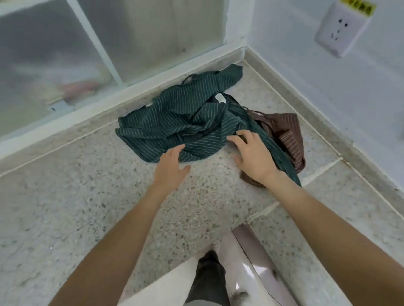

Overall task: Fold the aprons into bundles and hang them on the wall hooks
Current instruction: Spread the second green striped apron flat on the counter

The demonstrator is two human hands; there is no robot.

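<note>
Hands reach for crumpled green apron (182,120) on floor: left hand (170,165) spread, empty; right hand (251,154) spread, touching cloth, ready to gather.

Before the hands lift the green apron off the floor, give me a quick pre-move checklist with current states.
1. Green striped apron within reach: ok, both hands at its near edge.
2. Left hand open, ready to grasp: ok.
3. Right hand free: ok, fingers spread on cloth.
4. Green apron separate from brown striped apron: not ok, they overlap.
5. Straps untangled: cannot tell.
6. Wall hooks located: cannot tell, none in view.
</note>
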